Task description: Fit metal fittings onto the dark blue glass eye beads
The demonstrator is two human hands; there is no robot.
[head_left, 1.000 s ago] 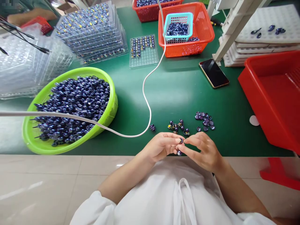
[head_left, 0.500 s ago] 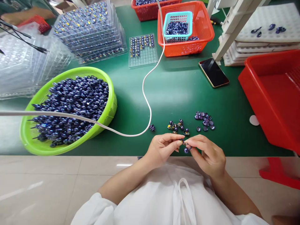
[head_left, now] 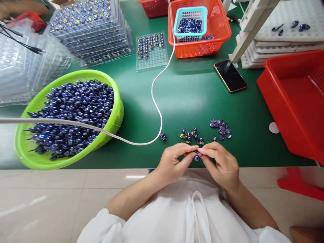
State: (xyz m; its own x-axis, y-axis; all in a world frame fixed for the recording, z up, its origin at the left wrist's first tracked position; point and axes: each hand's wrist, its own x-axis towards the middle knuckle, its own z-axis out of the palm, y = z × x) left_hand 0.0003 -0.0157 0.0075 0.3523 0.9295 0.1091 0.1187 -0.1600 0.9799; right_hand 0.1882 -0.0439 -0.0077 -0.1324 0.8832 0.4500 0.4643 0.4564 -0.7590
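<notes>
Above the front edge of the green table, my left hand (head_left: 174,161) and my right hand (head_left: 222,163) meet fingertip to fingertip. Between them they pinch one small glossy dark-blue earbud shell (head_left: 196,157), its round end hanging below the fingers. My fingertips cover most of it. Just beyond my hands lies a loose group of earbud shells with yellow and metallic parts showing (head_left: 188,135). To its right are several flat dark-blue caps (head_left: 221,128). A little cluster of dark pieces (head_left: 163,137) sits to the left, by the white cable.
A green basket (head_left: 118,111) heaped with dark-blue shells stands left, a white cable (head_left: 157,108) crossing it. Behind are stacked clear trays (head_left: 126,44), a part-filled tray (head_left: 152,64) and an orange basket (head_left: 197,52). A phone (head_left: 230,76) and red bin (head_left: 275,98) are right.
My fingertips have drawn closer together around the earbud shell, and its round end has shifted slightly left and up. The whole view has moved a little.
</notes>
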